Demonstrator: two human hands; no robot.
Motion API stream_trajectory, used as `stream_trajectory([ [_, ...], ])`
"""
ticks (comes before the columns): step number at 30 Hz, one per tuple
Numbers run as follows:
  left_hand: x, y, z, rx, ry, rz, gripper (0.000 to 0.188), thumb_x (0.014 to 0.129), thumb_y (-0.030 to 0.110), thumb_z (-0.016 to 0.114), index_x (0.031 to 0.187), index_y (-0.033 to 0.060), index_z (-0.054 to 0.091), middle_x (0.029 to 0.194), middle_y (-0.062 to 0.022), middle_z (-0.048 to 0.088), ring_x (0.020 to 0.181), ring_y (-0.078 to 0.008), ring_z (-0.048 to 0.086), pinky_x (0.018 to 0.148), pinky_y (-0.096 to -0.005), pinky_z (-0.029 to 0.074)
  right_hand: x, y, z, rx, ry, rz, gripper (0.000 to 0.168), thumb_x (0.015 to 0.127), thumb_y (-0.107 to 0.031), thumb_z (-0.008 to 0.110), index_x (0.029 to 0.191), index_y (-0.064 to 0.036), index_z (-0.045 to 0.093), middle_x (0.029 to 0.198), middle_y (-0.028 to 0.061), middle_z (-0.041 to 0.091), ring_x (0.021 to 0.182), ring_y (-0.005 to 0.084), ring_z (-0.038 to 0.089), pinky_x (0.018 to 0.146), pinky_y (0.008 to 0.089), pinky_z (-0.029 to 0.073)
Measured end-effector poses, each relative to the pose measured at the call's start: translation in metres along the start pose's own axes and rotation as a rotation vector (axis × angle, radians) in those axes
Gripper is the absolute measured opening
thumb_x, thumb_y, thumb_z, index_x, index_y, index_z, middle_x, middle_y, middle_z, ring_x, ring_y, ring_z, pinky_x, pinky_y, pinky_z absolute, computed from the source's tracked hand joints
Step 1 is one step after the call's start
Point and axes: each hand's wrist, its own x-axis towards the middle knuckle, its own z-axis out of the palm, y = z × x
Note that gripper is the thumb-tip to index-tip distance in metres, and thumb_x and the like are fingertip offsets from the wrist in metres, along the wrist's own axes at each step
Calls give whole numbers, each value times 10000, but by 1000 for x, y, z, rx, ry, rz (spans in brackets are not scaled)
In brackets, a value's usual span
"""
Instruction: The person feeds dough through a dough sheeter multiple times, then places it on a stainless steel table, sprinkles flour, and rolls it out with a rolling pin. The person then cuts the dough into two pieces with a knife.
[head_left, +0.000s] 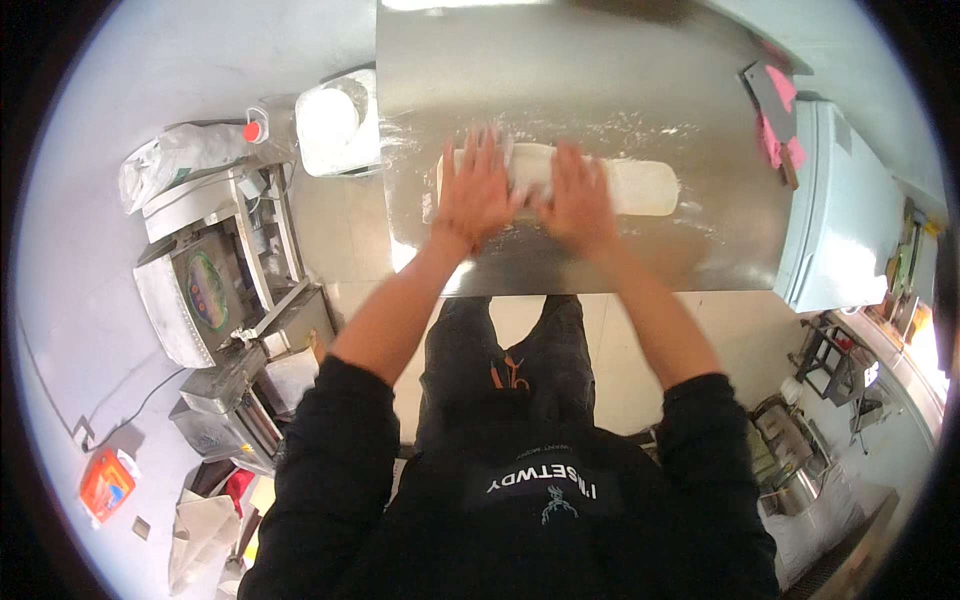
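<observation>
A long flattened strip of pale dough (643, 187) lies across the flour-dusted metal table (585, 259) before me. My left hand (478, 184) lies palm down over the strip's left part, fingers spread and pointing away from me. Over its middle, my right hand (577, 191) is also palm down. Both hands are motion-blurred and seem to rest on the dough; neither grasps anything. Between them the dough's surface is blurred, with whiter patches. Its rounded right end shows beyond my right hand. White flour is scattered on the metal around it.
A cleaver (772, 97) with a wooden handle lies over pink cloth (769, 142) at the table's right edge. Beyond stands a pale appliance (844, 202). Left of the table are a flour-filled container (367, 142), a red-capped jug (253, 132) and a metal machine (202, 292).
</observation>
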Motion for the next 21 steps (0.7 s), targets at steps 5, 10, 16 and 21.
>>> stream_trajectory([
  [5,-55,40,-6,-227,12,-39,678,1087,459,446,1581,-5,444,1715,-254,272,1587,-464,245,1282,-577,215,-56,3,-31,80,-85,-35,591,1006,-362,613,1423,53,559,1631,246,418,1531,397,389,1213,644,299],
  [10,65,71,10,38,75,51,690,1107,503,401,1588,9,428,1718,-240,275,1591,-408,271,1289,-558,223,1,79,-54,46,-7,37,685,993,-388,637,1515,21,468,1644,219,390,1544,388,339,1218,645,260],
  [16,47,90,12,65,-54,-48,781,1057,583,447,1662,99,354,1745,-181,263,1613,-377,235,1291,-613,148,-1,92,-37,-30,72,-38,697,942,-433,677,1417,54,529,1575,260,466,1474,400,447,1180,612,344],
  [21,-15,139,11,-174,-123,39,633,1068,394,500,1539,-28,482,1702,-275,288,1572,-466,282,1272,-597,228,-92,120,-51,-25,-61,-48,673,943,-425,659,1406,53,559,1604,257,436,1484,415,432,1190,616,349],
])
